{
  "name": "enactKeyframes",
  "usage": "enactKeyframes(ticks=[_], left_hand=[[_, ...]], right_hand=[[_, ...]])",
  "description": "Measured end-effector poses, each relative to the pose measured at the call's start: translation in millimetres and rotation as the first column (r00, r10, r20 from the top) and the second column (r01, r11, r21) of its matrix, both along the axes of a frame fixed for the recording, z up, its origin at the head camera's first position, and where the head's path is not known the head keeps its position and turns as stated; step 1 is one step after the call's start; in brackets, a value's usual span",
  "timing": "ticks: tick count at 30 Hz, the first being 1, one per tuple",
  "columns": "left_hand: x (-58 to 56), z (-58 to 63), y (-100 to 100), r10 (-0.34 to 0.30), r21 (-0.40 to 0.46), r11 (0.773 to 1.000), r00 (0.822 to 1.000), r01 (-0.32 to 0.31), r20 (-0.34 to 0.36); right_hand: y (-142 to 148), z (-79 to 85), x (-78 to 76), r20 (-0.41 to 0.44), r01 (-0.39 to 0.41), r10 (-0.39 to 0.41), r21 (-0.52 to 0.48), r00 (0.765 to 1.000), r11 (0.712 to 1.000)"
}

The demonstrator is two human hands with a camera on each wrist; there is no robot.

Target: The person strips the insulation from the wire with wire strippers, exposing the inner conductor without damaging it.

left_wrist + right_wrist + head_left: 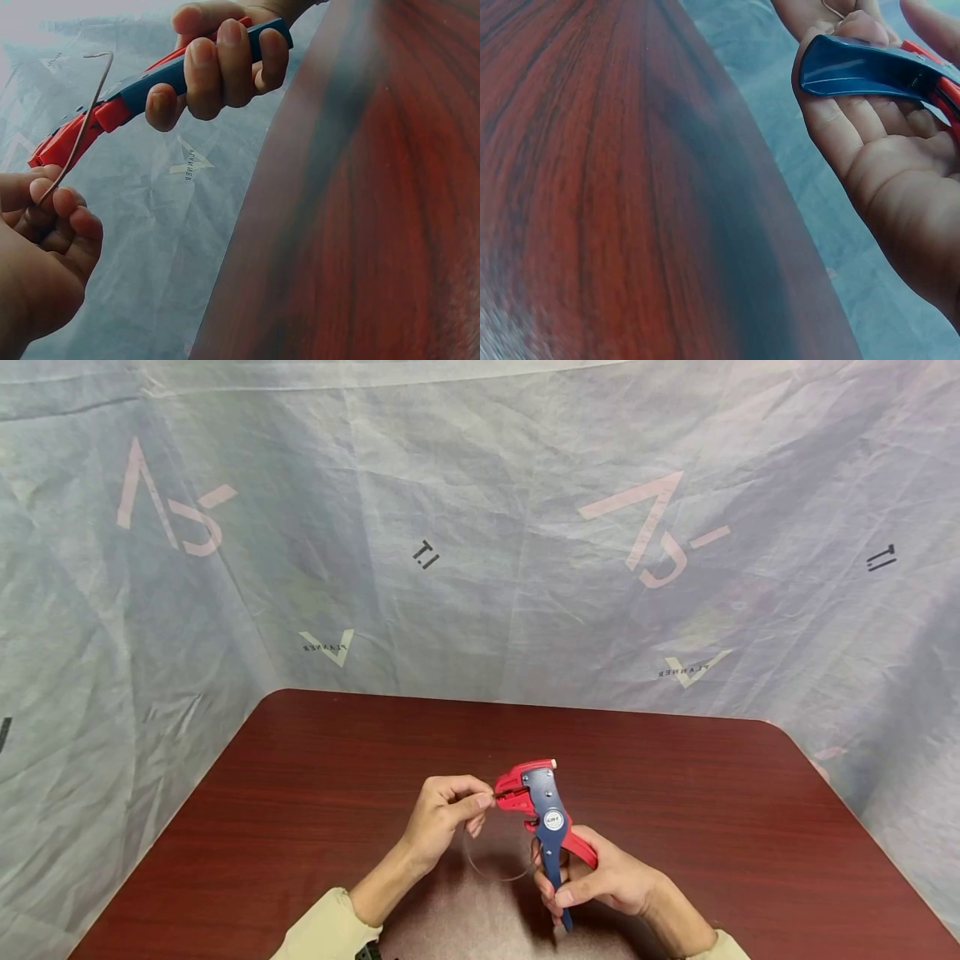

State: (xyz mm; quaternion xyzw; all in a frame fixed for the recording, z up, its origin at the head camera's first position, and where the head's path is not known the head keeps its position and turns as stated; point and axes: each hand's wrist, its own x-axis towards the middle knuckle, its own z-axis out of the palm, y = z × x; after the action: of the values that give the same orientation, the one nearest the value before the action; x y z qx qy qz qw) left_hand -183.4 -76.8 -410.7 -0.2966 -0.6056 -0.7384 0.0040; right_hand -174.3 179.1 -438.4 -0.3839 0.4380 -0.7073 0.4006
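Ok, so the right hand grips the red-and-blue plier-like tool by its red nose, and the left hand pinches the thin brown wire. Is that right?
No: the head view shows the right hand gripping the tool by its handles, not its red nose. The left hand does pinch the wire.

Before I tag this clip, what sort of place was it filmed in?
Probably a makeshift recording booth: a printed grey cloth hangs behind and beside a dark red wood-grain table. The right hand holds a red-and-blue plier-like tool, suggesting bench work.
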Motion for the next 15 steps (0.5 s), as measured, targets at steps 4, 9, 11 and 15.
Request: enactKeyframes(ticks=[4, 9, 11, 15], left_hand=[[0.6, 0.6, -0.4, 0.019, -0.022, 1.0, 1.0, -0.019, 0.001], [2.1, 1.5, -0.3, 0.041, -0.038, 0.998, 0.999, -0.042, -0.028], [2.3, 1.2, 0.0, 0.047, -0.041, 0.998, 0.998, -0.048, -0.046], [2.2, 0.5, 0.2, 0.059, -0.051, 0.997, 0.996, -0.062, -0.069]], right_hand=[[-0.2, 0.2, 0.0, -0.001, 0.006, -0.006, 0.007, 1.0, 1.0], [0.4, -0.4, -1.1, -0.005, 0.004, -0.004, 0.011, 1.0, 1.0], [0.6, -1.3, -0.9, -0.005, 0.003, -0.003, 0.007, 1.0, 1.0], [0.2, -3.6, 0.6, -0.005, 0.007, -0.007, 0.003, 1.0, 1.0]])
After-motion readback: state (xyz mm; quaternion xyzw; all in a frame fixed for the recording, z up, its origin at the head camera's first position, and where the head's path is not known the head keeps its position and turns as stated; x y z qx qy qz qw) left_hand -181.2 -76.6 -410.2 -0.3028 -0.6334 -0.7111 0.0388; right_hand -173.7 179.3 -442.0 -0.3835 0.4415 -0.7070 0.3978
